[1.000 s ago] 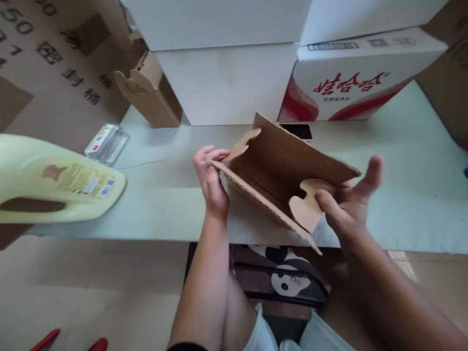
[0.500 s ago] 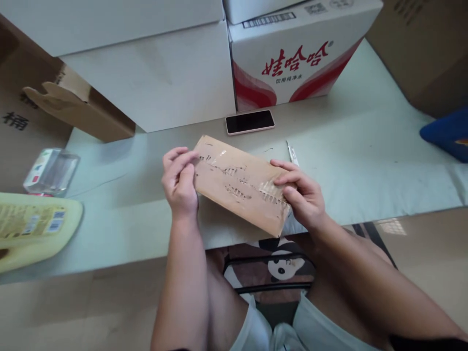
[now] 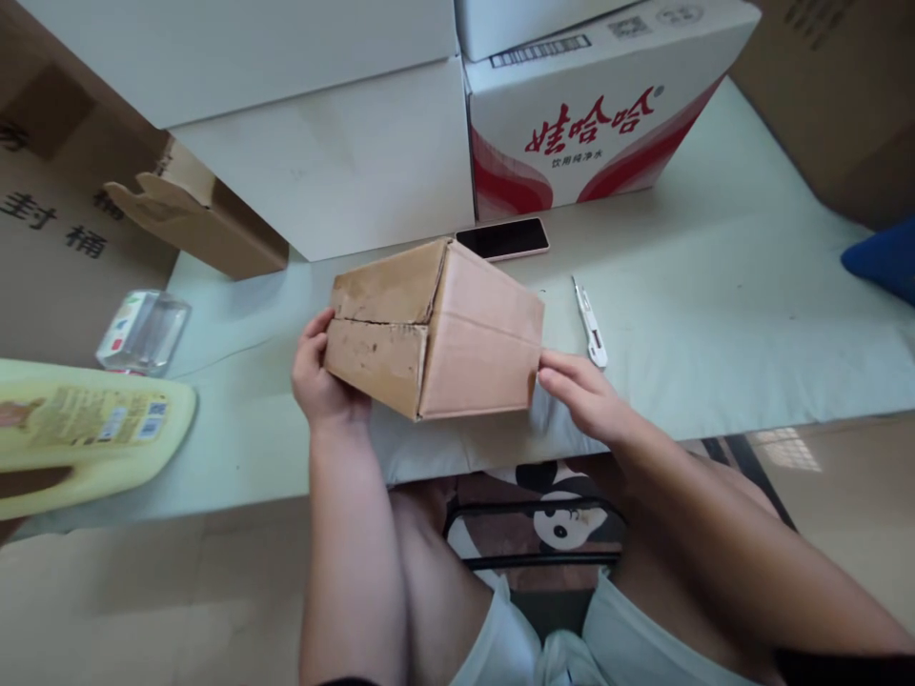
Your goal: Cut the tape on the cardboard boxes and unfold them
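Likely handling step: your left hand (image 3: 321,381) curls around the brown oblong cardboard box (image 3: 443,333) above the pale-green cloth tabletop (image 3: 707,324); your half-open right hand (image 3: 582,393) touches it, hold unclear. Next, support both ends.

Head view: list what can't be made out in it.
In the head view:
Held brown cardboard box: interior, hidden by its outer sides.
Left hand: partly hidden by that box.
Pale-yellow plastic jug: cut off by the left edge.
Blue tapered object: cut off by the right edge.
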`<control>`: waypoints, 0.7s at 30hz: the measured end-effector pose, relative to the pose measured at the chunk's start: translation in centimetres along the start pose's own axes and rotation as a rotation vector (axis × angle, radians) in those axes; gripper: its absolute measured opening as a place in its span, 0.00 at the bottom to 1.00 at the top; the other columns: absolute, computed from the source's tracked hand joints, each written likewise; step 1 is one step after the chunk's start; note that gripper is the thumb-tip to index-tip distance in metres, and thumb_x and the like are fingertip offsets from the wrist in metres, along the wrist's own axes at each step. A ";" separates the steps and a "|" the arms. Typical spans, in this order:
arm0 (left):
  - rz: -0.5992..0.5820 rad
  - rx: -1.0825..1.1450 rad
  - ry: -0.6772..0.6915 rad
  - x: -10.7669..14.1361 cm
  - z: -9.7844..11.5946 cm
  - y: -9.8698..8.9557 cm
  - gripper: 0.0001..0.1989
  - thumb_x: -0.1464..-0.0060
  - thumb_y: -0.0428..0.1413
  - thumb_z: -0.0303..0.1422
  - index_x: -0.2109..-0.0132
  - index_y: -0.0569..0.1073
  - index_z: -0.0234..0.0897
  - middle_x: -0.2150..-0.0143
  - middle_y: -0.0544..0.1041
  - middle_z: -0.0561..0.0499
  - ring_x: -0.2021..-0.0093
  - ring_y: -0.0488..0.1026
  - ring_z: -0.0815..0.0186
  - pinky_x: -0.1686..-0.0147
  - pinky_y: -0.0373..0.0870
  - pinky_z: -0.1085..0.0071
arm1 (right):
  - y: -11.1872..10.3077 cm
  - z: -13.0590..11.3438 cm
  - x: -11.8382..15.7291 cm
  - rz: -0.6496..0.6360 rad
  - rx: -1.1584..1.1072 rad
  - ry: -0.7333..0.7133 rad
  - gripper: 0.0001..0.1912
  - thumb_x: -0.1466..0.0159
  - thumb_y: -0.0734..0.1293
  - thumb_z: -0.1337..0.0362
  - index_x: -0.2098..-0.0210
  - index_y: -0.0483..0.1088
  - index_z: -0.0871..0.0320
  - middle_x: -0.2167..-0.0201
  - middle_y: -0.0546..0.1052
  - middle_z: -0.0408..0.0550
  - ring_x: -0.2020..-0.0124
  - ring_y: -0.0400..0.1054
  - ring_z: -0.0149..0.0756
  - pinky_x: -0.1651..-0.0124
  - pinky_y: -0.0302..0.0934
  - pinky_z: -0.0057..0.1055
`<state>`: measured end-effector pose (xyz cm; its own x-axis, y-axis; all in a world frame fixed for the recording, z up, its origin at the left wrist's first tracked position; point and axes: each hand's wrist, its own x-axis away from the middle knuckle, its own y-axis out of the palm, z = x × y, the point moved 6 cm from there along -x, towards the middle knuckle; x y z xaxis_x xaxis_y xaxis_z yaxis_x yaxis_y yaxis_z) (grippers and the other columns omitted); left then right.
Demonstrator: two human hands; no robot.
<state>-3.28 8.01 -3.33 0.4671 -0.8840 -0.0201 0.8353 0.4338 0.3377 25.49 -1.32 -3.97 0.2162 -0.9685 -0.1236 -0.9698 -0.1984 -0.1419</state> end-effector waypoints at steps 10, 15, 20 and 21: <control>-0.342 -0.226 -0.509 2.6 -3.0 1.7 0.22 0.52 0.56 0.54 0.65 0.74 0.37 0.70 0.74 0.48 0.73 0.69 0.66 0.79 0.63 0.72 | 0.8 -1.5 0.7 0.020 0.197 -0.220 0.36 0.32 0.61 0.44 0.28 0.47 0.36 0.23 0.37 0.37 0.24 0.32 0.48 0.27 0.44 0.55; -0.637 -0.406 -0.651 4.6 -3.5 2.5 0.37 0.56 0.49 0.68 0.66 0.74 0.36 0.75 0.72 0.46 0.77 0.66 0.66 0.81 0.57 0.72 | -0.5 -2.3 1.0 0.166 0.230 -0.314 0.29 0.32 0.62 0.48 0.32 0.58 0.38 0.25 0.50 0.40 0.25 0.43 0.48 0.27 0.46 0.54; -0.947 -0.651 -0.791 7.4 -4.1 2.6 0.45 0.57 0.47 0.72 0.57 0.76 0.34 0.71 0.77 0.43 0.77 0.71 0.64 0.82 0.47 0.73 | -1.7 -2.4 1.2 0.300 0.235 -0.280 0.24 0.33 0.62 0.46 0.41 0.70 0.44 0.29 0.60 0.44 0.27 0.49 0.50 0.27 0.46 0.55; -0.989 -0.709 -0.796 7.6 -4.4 2.5 0.43 0.56 0.48 0.71 0.58 0.76 0.33 0.68 0.78 0.42 0.77 0.73 0.64 0.82 0.48 0.73 | -1.9 -2.3 1.2 0.328 0.214 -0.272 0.23 0.33 0.62 0.46 0.43 0.71 0.45 0.30 0.63 0.45 0.28 0.51 0.50 0.28 0.47 0.56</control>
<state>3.63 3.12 -6.76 -0.4574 -0.6253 0.6323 0.7890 -0.6134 -0.0358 27.29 -2.50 -1.55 -0.0476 -0.8945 -0.4446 -0.9530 0.1740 -0.2481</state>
